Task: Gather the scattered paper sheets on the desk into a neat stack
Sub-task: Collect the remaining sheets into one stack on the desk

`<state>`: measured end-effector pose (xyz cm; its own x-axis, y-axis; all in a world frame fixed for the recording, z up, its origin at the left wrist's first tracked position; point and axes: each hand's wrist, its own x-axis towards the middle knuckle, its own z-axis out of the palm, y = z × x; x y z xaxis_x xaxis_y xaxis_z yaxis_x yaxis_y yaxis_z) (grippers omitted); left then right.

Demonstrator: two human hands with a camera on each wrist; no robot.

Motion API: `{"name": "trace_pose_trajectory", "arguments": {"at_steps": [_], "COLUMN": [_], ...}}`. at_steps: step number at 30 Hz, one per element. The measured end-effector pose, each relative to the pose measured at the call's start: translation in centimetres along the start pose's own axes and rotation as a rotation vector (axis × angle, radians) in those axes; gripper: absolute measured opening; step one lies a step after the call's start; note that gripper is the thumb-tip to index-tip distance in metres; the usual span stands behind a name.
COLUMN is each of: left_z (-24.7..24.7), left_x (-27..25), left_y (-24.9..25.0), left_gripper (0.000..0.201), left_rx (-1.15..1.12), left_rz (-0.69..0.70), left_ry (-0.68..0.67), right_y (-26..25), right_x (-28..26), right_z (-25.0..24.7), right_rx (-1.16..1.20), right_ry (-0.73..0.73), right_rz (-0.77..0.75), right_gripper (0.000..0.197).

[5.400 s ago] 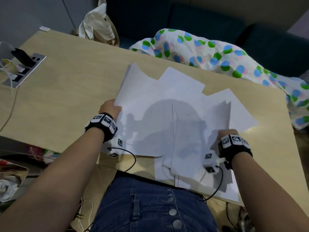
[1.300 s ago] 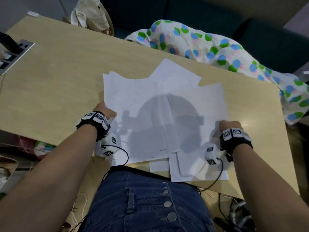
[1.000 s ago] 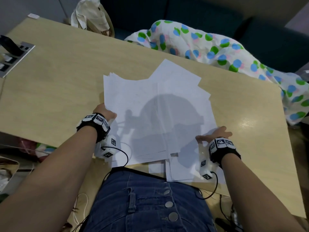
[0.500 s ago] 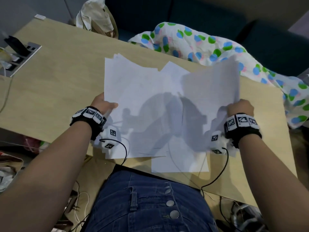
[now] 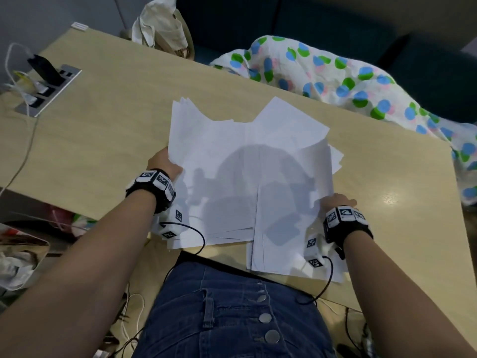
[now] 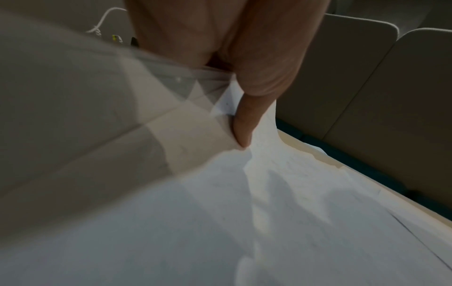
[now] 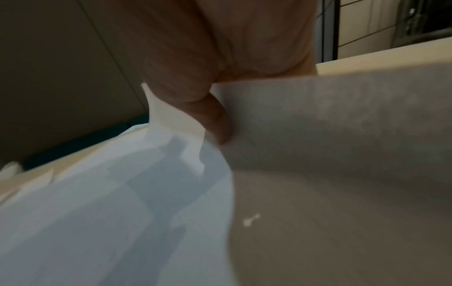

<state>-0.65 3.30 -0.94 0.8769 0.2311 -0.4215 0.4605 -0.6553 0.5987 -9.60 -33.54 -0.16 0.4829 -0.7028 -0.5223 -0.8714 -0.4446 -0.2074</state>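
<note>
White paper sheets (image 5: 232, 164) lie fanned and overlapping in the middle of the wooden desk (image 5: 103, 130). My left hand (image 5: 162, 164) grips the left edge of the left bundle (image 5: 206, 156); in the left wrist view its thumb (image 6: 244, 123) presses down on the sheets (image 6: 269, 212). At the right edge my right hand (image 5: 335, 202) holds the right bundle (image 5: 291, 202), which overhangs the desk's near edge. The right wrist view shows its thumb (image 7: 215, 120) pinching curved sheets (image 7: 97, 212). The fingers under the paper are hidden.
A power strip (image 5: 49, 89) with plugs and cables sits at the desk's far left. A cloth bag (image 5: 162, 24) and a polka-dot blanket (image 5: 348, 81) lie beyond the far edge. Bare desk surface (image 5: 400, 202) shows to the right of the paper.
Half a second ago my right hand held its sheets raised and tilted up; now they are back down flat beside the left bundle. My left hand keeps its grip.
</note>
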Motion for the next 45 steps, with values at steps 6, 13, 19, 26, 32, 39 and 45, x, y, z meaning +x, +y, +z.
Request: {"name": "trace_pose_trajectory", "arguments": {"at_steps": [6,13,19,26,32,39,45], "left_z": [0.4,0.1,0.0,-0.5,-0.1,-0.1,0.1], "left_x": [0.0,-0.2,-0.4,-0.6,-0.4,0.1,1.2], "left_y": [-0.4,-0.2,-0.3,0.2,-0.1,-0.3,-0.8], "left_gripper": [0.042,0.042,0.043,0.041,0.061,0.079,0.059], "left_rx": [-0.005,0.021,0.01,-0.015,-0.1,-0.305,-0.208], "left_rz": [-0.018,0.002,0.006,-0.028,-0.094,-0.251,-0.208], "left_ry": [-0.006,-0.022,-0.032,-0.068,-0.165,-0.184,-0.228], "right_y": [-1.0,-0.6,-3.5,-9.4,-11.2,-10.6,-11.6], "right_x": [-2.2,-2.8,-4.2,-9.5,-10.1,-6.4,-7.3], "right_z": [1.5,1.9,-3.2,-11.3,-8.2,4.6,8.9], "right_rx": [0.021,-0.01,-0.052,0.093,0.408,0.18,0.04], "right_ry": [-0.069,-0.068,0.086,0.501,0.35,-0.101,-0.114], "right_rz": [0.008,-0.068,-0.206,-0.5,-0.569,-0.396,-0.328], "right_gripper": [0.089,0.026,0.024,0.026,0.02,0.028,0.079]}}
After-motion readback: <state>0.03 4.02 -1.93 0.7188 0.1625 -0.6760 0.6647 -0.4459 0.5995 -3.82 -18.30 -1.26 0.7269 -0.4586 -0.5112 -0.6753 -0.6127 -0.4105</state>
